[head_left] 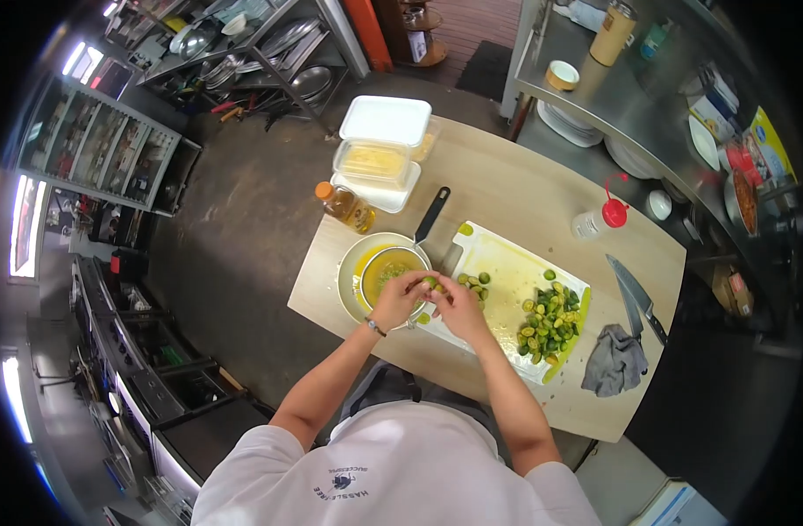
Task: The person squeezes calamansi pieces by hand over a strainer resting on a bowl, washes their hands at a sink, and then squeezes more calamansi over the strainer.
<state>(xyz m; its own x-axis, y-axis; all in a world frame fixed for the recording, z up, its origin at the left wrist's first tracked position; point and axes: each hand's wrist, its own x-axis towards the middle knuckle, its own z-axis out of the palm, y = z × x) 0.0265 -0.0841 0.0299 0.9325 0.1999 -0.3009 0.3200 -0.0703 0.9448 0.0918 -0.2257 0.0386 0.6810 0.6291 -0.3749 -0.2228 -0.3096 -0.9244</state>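
Observation:
My left hand and my right hand meet over the right rim of a strainer, fingers pinched around a small green calamansi. The black-handled strainer rests on a pale bowl holding orange-yellow juice, with pulp and seeds in its mesh. Just right of my hands is a white cutting board with green corners. Several calamansi sit at its left side, partly hidden by my right hand. A heap of cut calamansi pieces covers its right end.
Behind the bowl stand an orange-capped bottle and stacked plastic tubs. Toward the table's right are a red-topped squeeze bottle, knives and a grey cloth. A steel counter runs along the right.

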